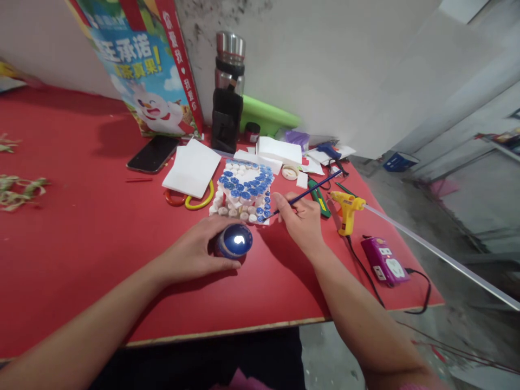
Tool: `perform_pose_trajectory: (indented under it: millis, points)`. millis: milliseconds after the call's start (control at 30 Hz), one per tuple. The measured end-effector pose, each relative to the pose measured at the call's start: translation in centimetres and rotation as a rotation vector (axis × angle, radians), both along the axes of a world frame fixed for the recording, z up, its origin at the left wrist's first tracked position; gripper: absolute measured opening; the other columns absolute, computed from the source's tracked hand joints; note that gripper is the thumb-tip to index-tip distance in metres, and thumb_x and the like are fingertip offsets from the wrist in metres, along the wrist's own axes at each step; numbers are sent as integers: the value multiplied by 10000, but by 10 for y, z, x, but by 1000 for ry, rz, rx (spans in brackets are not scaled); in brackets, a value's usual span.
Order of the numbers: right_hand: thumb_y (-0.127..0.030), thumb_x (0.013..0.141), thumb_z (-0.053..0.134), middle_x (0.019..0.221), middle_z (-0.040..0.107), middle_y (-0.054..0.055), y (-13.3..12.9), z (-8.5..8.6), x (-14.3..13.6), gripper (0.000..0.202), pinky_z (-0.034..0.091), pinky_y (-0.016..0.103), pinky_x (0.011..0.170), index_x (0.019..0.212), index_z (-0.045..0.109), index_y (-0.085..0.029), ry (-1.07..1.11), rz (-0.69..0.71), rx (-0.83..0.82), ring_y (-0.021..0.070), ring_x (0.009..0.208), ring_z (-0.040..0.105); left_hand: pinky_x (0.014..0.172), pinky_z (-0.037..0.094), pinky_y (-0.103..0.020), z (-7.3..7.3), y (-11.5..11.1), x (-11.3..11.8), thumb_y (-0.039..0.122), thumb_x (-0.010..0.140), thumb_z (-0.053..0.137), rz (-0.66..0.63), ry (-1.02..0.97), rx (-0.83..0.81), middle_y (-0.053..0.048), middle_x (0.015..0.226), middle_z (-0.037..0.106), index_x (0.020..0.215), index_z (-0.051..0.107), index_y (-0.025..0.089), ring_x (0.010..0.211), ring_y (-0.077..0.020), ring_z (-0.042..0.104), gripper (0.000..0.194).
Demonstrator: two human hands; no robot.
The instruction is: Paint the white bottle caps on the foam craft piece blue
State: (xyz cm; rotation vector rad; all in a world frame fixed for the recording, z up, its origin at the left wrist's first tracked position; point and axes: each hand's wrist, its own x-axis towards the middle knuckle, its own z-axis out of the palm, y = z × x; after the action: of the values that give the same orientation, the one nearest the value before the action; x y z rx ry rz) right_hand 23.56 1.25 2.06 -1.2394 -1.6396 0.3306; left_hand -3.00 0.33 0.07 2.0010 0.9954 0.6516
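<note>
My left hand (pixel 207 246) is wrapped round a small jar of blue paint (pixel 235 241) at the front of the table. In my right hand (pixel 298 219) is a thin paintbrush (pixel 309 190), gripped like a pen. The brush tip touches or nearly touches a blue disc at the lower right corner of a small craft piece (pixel 244 189). This piece is covered with small round discs, some painted blue and others white or greyish. My fingers hide part of the jar's side.
Left of the piece, white sheets (pixel 193 168) cover scissors (pixel 199 200); a phone (pixel 153 154) lies beyond. Right are a green cutter (pixel 319 197), yellow glue gun (pixel 346 208), tape roll (pixel 290 172) and purple power socket (pixel 384 260) with cords. Behind stand a bottle (pixel 229 92) and bag (pixel 142 70).
</note>
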Motion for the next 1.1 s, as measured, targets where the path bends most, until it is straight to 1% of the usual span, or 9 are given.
perform_pose_trajectory:
  millis: [67,167,300,433,600,767,833,967,1100]
  points:
    - [-675,1060,610,503,595,-12,0,1,1,664,405,283,538,573,596,-223,-5,-13,7,117,468,526,1106,584,-544,-1,0,0,503,756,965,-4,-3,10,-120,1418,755,1410,719,281,1300,-395,702,734]
    - [-652,1064,619,511,606,-12,-1,2,1,650,419,278,546,575,603,-224,19,11,-15,118,478,537,1101,586,-539,-1,1,-1,497,761,968,-5,-5,8,-117,1404,758,1414,714,276,1283,-388,708,735]
    - [-614,1067,638,493,585,-21,1,1,2,631,388,277,524,575,594,-221,18,41,-30,113,463,521,1113,579,-541,0,0,0,481,761,970,-3,-6,-7,-119,1416,754,1410,713,270,1296,-386,702,729]
    - [-659,1052,633,498,588,-20,2,1,5,640,396,274,535,589,621,-218,6,-18,-9,118,479,525,1129,565,-540,-2,0,-1,475,762,971,-7,-4,8,-121,1424,749,1417,707,263,1307,-384,695,737]
    - [-697,1042,619,508,603,-15,4,-1,5,673,406,270,536,573,609,-213,15,13,-48,117,474,536,1093,581,-502,-3,1,-1,464,762,970,-17,-14,12,-110,1400,757,1406,715,258,1273,-374,708,722]
    - [-634,1052,648,539,620,-16,4,-2,5,609,418,264,559,611,635,-214,34,-31,-9,120,509,550,1108,571,-500,-1,1,0,456,763,972,-7,-11,8,-106,1394,759,1406,717,253,1274,-367,706,721]
    - [-615,1053,657,542,620,-19,3,-1,4,584,423,262,562,628,648,-214,48,-13,-7,119,509,555,1105,572,-504,-1,0,0,457,761,972,-6,-11,6,-109,1397,760,1404,718,253,1278,-371,703,721]
    - [-622,1057,648,540,621,-18,1,0,1,593,431,264,573,627,646,-214,50,50,-40,119,512,571,1099,577,-512,0,0,1,471,747,977,-5,-18,4,-114,1396,764,1392,730,254,1284,-384,700,724]
    - [-640,1056,639,529,598,-20,1,2,0,622,433,266,571,601,624,-216,48,23,-24,115,500,536,1103,580,-527,0,0,0,470,749,971,0,-12,6,-115,1393,765,1405,725,259,1273,-383,709,731]
